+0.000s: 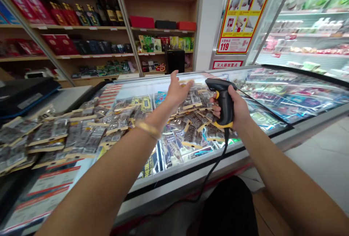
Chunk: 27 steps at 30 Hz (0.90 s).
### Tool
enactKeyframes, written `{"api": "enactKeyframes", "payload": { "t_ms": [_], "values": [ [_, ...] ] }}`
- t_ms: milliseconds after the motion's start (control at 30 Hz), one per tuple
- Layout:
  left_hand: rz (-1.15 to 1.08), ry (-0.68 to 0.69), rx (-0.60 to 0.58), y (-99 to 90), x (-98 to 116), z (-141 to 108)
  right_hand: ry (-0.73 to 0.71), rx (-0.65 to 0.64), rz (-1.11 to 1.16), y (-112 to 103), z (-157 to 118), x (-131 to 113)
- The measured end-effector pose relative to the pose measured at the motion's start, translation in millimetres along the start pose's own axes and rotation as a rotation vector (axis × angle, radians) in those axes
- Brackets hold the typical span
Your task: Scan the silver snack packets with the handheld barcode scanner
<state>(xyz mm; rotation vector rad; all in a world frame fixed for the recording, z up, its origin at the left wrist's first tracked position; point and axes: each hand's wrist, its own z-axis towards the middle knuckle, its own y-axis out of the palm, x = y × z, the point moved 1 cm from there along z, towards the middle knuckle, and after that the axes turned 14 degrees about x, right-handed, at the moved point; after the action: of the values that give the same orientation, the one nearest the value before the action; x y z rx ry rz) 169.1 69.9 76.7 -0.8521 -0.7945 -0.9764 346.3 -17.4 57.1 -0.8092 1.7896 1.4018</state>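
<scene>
My right hand (237,107) is wrapped round the handle of a black and yellow barcode scanner (225,103), whose head points left. Its cable hangs down from the handle. To the left of the scanner, my left hand (178,90) reaches over the glass-topped freezer with fingers spread and nothing visible between them. Below and beside it lie small clear packets of dark food with tan edges (193,134). A larger heap of similar packets (91,136) spreads over the left part of the glass. A gold bangle (148,128) circles my left wrist.
The freezer's front rail (191,170) runs across below my hands, with the scanner cable (209,174) draped over it. A black case (25,94) sits at the left. Behind stand shelves of boxes and bottles (111,12), a black box (176,61) and a refrigerated display (311,28).
</scene>
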Motion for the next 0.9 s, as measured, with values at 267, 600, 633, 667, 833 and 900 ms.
{"api": "enactKeyframes", "payload": {
  "t_ms": [267, 600, 633, 667, 833, 900],
  "values": [
    [0.703, 0.362, -0.517, 22.0, -14, -40, 0.063, 0.106, 0.003, -25, 13, 12],
    [0.654, 0.340, -0.444, 20.3, -11, -30, 0.012, 0.136, -0.025, -19, 17, 0],
    [0.627, 0.340, -0.418, 14.2, -10, -32, -0.001, 0.137, -0.032, -19, 15, -1],
    [0.603, 0.337, -0.393, 6.6, -10, -33, -0.015, 0.134, -0.041, -18, 13, -2],
    [0.515, 0.346, -0.214, -52.8, -24, -34, -0.101, 0.064, -0.094, 1, 5, -3],
    [0.516, 0.365, -0.087, -87.2, -36, -30, -0.123, 0.009, -0.122, 17, 1, 2]
  ]
}}
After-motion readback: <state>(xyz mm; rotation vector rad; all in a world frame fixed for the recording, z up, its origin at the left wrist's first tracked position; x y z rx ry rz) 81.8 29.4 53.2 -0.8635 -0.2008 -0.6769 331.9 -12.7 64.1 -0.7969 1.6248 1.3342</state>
